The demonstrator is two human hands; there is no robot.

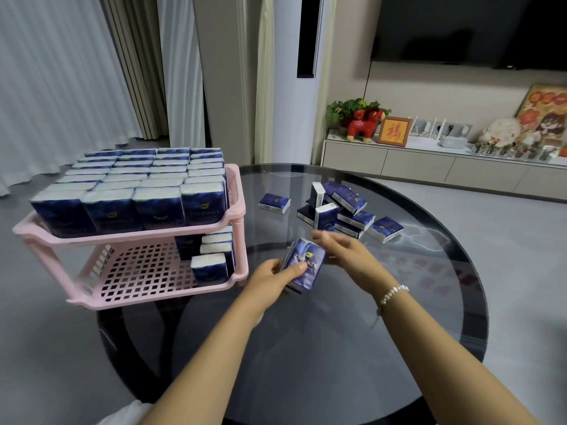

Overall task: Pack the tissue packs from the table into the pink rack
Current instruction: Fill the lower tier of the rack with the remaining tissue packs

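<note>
Where curtains [61, 72] hang, glass table [399, 302] gleams.

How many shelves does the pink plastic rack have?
2: the upper shelf is filled with blue tissue packs; the lower shelf holds only a few packs along its right side.

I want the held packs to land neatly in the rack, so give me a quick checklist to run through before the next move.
1. Grip: left hand holds the held packs, thumb across the front: ok.
2. Right hand at the packs' far edge, blurred; whether it grips: cannot tell.
3. Top tier of the pink rack has free space: not ok, packed full.
4. Lower tier has room: ok, only its right side is filled.
5. Table supply: loose packs remain on the glass table: ok.
</note>
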